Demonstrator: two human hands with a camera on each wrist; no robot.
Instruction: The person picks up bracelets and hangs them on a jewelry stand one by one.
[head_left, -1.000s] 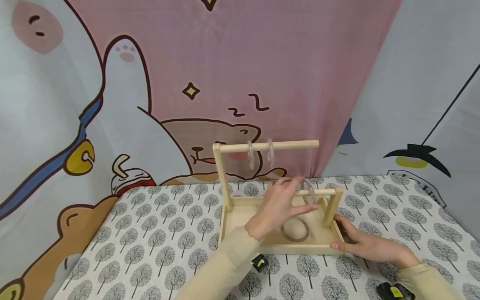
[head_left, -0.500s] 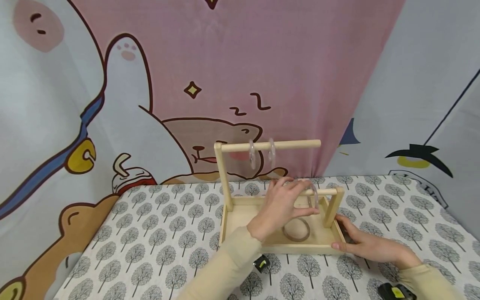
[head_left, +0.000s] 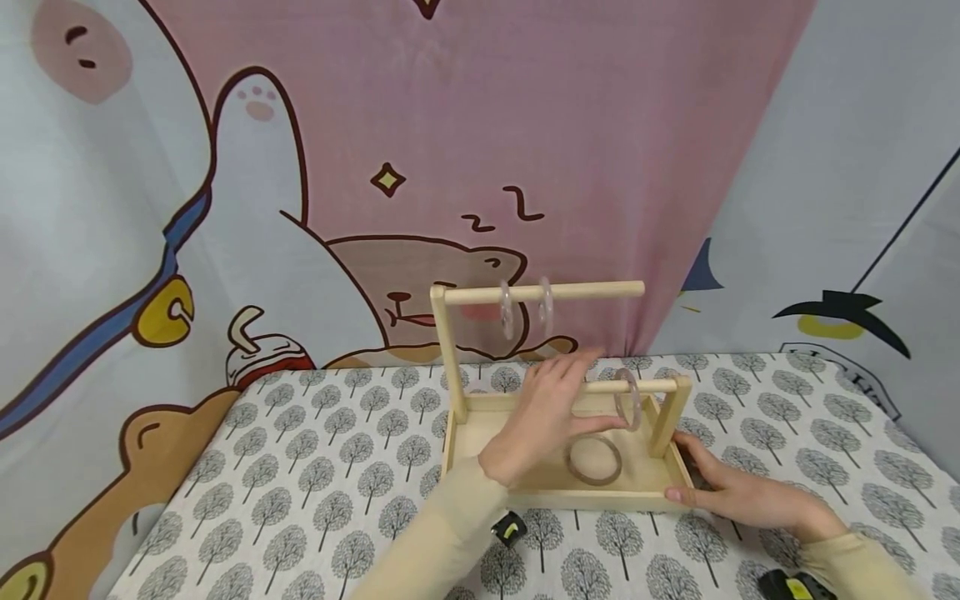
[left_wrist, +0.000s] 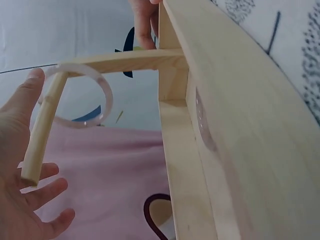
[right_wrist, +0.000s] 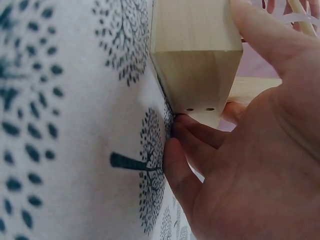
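A wooden jewelry stand (head_left: 570, 501) has a shallow tray, a tall left post with an upper rod (head_left: 592, 290), and a short right post with a lower rod (head_left: 660, 385). A translucent pinkish bangle (head_left: 637, 408) hangs round the lower rod. My left hand (head_left: 542, 408) is beside it, fingers spread about the rod's free end, thumb tip close to the bangle in the left wrist view. Two more bangles, a left one (head_left: 507, 322) and a right one (head_left: 547, 321), hang on the upper rod. Another bangle (head_left: 593, 482) lies in the tray. My right hand (head_left: 738, 498) grips the tray's right end, thumb on the front corner.
A white cloth with grey trees (head_left: 300, 500) covers the table. Behind it hangs a pink and white cartoon curtain (head_left: 600, 150). The upper rod stands above and behind the left hand.
The left hand has let go of the bangle on the lower rod and drawn back left, its fingers spreading. The right hand keeps its grip on the tray.
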